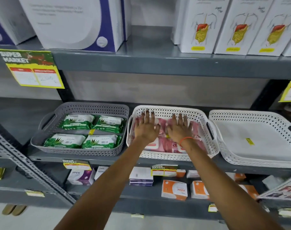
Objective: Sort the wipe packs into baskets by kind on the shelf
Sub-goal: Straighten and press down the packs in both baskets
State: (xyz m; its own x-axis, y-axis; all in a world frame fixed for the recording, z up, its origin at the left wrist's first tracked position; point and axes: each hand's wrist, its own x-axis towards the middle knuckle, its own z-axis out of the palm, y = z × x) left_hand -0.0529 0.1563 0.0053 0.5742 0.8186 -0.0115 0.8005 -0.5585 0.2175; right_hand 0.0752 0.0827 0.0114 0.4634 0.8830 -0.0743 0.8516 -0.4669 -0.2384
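A grey basket (47,121) on the middle shelf holds several green wipe packs (77,122) laid flat. Beside it on the right, a white basket (169,111) holds pink wipe packs (166,145). My left hand (145,126) and my right hand (180,127) both lie flat, fingers spread, on top of the pink packs in that basket. Neither hand grips a pack. Further right stands another white basket (227,114) with nothing in it but a small yellow sticker.
White boxes (199,25) and purple-white boxes (71,22) stand on the shelf above. Small medicine boxes (173,190) fill the shelf below. Yellow price tags (32,71) hang from the shelf edges. A perforated metal rail (25,163) slants at the lower left.
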